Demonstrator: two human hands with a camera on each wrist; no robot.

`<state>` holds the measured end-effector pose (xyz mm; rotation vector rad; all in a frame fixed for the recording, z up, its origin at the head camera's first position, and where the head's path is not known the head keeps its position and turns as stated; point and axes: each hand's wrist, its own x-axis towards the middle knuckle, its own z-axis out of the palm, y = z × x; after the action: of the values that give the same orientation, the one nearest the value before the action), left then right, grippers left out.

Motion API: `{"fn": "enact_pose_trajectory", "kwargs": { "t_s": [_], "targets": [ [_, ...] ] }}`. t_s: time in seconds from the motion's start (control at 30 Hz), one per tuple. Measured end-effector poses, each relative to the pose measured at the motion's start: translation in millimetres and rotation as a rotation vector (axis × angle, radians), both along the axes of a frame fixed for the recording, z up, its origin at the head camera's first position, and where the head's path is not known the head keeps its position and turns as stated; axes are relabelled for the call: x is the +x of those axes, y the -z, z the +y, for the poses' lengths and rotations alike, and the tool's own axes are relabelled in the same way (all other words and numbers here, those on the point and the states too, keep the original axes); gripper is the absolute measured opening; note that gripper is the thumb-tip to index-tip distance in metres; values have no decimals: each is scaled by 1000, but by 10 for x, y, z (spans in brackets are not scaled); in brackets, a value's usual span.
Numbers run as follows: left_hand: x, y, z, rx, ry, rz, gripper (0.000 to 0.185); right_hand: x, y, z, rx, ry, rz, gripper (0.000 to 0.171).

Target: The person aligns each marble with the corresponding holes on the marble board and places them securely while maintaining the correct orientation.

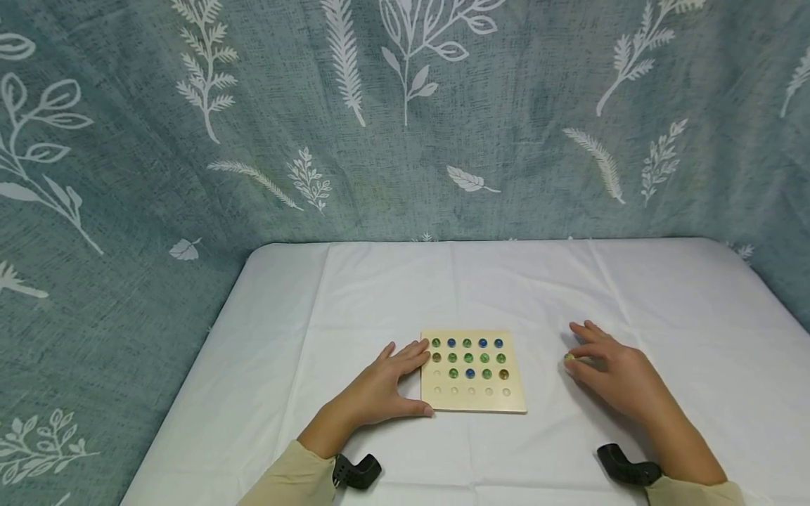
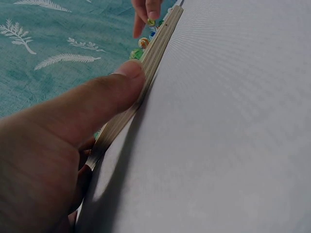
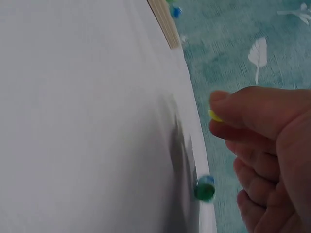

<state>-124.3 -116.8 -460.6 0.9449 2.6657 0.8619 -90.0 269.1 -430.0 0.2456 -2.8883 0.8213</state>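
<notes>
A pale wooden board lies flat on the table, its round hollows in rows. Green, blue and brownish glass marbles sit in the back rows; the front row and the leftmost hollow of the row behind it are bare. My left hand holds the board at its left side, thumb at the front edge and fingertips by the left edge. To the right of the board, above the cloth, my right hand pinches a yellow-green marble between thumb and index finger, the other fingers loosely bent.
A white cloth with creases covers the table. In the right wrist view, a green marble with blue beside it lies near the right hand. Black wrist devices sit at both cuffs. A teal leaf-patterned curtain hangs behind.
</notes>
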Motion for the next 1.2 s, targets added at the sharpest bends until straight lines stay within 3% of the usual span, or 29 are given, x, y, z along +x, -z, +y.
{"fn": "enact_pose_trajectory", "kwargs": {
  "t_s": [0.3, 0.63, 1.2],
  "targets": [
    [-19, 2, -14, 0, -4, -1, 96, -73, -32, -485, 34, -97, -40, 21],
    [-10, 14, -19, 6, 5, -13, 95, -164, -56, -1044, 31, -260, 31, 14],
    [-7, -4, -28, -4, 40, 18, 95, -240, -58, -1637, 82, -377, -13, 17]
  ]
}}
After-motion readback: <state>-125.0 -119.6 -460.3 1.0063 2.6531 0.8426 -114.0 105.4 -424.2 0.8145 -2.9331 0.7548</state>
